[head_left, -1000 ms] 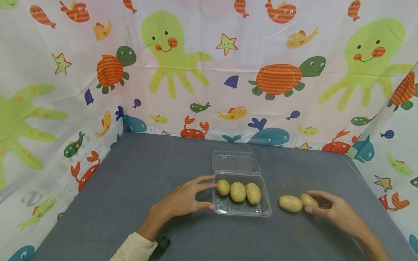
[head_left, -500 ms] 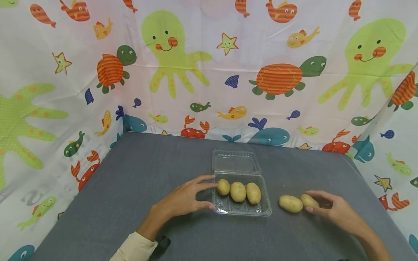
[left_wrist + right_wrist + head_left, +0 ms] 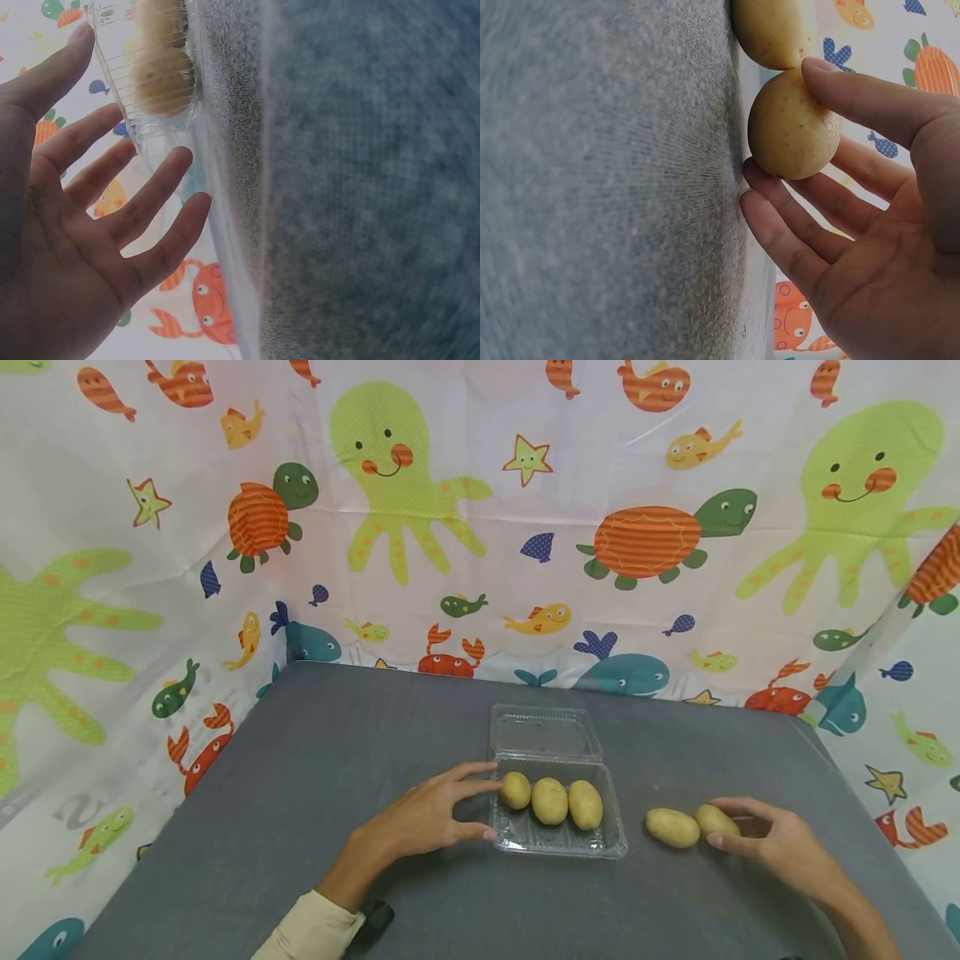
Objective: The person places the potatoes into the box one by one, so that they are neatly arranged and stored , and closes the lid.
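Note:
A clear plastic clamshell container [image 3: 558, 843] lies with its lid folded back on the grey table. Three potatoes [image 3: 550, 802] sit in a row in its base. My left hand [image 3: 420, 814] is at the container's left side, fingers spread and fairly straight, fingertips at the rim; the left wrist view shows nothing in the palm. Right of the container, my right hand [image 3: 772, 843] holds a potato [image 3: 791, 127] between the thumb and fingers, at table level. Against that potato's left side lies another potato [image 3: 672, 828], lengthwise on the table.
The container's open lid [image 3: 546, 732] lies flat behind its base. Grey cloth covers the table [image 3: 360, 727]. A white curtain [image 3: 487, 610] printed with sea animals stands along the back and both sides.

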`<state>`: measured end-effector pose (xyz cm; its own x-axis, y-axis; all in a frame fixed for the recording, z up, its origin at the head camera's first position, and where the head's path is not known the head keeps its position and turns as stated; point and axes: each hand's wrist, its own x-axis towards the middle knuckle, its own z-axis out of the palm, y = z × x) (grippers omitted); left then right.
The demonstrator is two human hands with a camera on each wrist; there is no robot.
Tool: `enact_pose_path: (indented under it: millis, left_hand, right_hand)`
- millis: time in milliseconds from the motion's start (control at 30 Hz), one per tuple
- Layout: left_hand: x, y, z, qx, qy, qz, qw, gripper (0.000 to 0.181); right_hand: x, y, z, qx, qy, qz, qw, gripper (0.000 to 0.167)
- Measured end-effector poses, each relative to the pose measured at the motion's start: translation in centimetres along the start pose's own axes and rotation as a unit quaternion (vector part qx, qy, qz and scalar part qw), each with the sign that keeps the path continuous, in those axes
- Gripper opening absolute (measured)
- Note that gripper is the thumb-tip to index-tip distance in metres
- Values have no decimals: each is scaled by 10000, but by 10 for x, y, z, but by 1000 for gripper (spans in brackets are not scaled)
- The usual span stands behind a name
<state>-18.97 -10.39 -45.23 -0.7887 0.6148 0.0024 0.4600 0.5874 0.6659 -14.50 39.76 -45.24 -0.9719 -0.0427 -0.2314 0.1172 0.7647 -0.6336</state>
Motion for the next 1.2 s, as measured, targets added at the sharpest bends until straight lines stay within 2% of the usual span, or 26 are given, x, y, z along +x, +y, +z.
enact_pose_path:
  millis: [667,1200]
  left_hand:
    - [0,2,-1,-47,-13,31,10000,70]
    - [0,2,0,-47,3,38,10000,70]
  right_hand:
    - [-4,-9,0,-68,594,-44,9982,72]
    - [-5,-32,9,-35,897,-426,9951,69]
